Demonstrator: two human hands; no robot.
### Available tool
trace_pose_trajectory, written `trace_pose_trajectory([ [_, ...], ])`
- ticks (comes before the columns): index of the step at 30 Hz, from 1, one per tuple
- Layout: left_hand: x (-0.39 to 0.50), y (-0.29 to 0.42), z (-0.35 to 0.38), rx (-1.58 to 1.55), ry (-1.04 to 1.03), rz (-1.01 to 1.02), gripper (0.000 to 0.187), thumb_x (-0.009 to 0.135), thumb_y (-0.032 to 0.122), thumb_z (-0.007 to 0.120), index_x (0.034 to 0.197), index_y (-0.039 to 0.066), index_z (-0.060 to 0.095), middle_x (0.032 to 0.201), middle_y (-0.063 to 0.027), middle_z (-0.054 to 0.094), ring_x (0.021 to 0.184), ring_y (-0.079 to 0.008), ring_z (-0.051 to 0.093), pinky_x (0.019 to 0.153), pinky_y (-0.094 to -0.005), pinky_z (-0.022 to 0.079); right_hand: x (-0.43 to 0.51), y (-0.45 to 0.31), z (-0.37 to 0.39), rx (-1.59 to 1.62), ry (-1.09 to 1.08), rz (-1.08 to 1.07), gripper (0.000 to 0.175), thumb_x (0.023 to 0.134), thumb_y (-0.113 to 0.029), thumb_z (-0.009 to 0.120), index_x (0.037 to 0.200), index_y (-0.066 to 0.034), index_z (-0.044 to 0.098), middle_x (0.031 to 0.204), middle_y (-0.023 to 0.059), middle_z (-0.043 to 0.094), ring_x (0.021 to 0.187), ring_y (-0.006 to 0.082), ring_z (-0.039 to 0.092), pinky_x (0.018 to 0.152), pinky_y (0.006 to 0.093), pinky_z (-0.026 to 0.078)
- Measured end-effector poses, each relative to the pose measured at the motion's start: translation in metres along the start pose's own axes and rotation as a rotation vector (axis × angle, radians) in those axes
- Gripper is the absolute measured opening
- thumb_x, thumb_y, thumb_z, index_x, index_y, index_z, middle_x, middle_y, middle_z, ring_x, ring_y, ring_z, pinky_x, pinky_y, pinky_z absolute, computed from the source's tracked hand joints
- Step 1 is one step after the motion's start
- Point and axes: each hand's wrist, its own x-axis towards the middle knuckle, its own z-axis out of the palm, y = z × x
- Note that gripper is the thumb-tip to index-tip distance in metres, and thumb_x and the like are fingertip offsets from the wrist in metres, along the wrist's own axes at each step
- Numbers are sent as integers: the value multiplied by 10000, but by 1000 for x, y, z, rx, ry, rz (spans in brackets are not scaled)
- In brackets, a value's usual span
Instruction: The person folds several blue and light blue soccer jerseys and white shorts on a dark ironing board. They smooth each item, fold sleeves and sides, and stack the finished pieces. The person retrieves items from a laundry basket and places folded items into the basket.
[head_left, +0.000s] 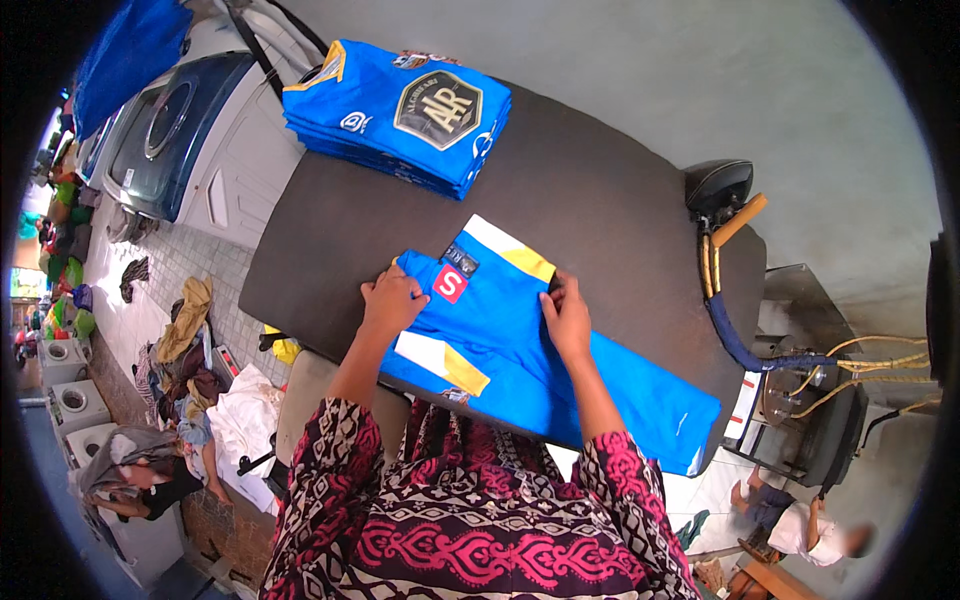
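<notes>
A blue sports jersey (499, 337) with white and yellow sleeve trim lies partly folded on the dark padded ironing table (600, 225). My left hand (394, 300) pinches its left edge, beside a red square sticker (450, 283). At the right edge, just below a sleeve cuff, my right hand (566, 313) holds the cloth between thumb and fingers. The lower part of the jersey stretches off to the right along the near table edge. Farther back stands a neat stack of folded blue jerseys (397, 112) bearing printed logos.
A steam iron (720, 187) rests at the table's right end, its blue-wrapped hose (731, 341) trailing right. Washing machines (217, 150) stand at left. Heaped clothes (187, 360) lie on the floor. One person (142, 480) is at lower left, another (802, 525) at lower right.
</notes>
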Motion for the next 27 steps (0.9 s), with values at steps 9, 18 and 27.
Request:
trace_pose_trajectory([
  [9, -19, -38, -53, -456, -229, 272, 153, 774, 325, 752, 865, 204, 731, 1085, 3, 581, 1160, -201, 522, 994, -519, 315, -11, -19, -19, 320, -110, -24, 392, 881, -5, 645, 1245, -89, 523, 773, 63, 580, 671, 118, 582, 622, 291, 484],
  [18, -16, -53, -38, -173, -34, 69, 182, 862, 324, 682, 978, 188, 714, 1105, -43, 606, 1108, -266, 556, 922, -486, 413, -79, -3, -44, 123, -202, 126, 415, 909, -179, 664, 1277, -61, 511, 916, 172, 685, 771, 281, 680, 670, 379, 519],
  [27, 43, -22, -2, -39, 391, 229, 289, 896, 324, 637, 1097, 119, 603, 1133, -61, 582, 1102, -271, 531, 907, -481, 398, -107, 24, -53, 193, -54, 153, 263, 932, -194, 628, 1140, -37, 596, 900, 203, 694, 803, 325, 692, 693, 391, 524],
])
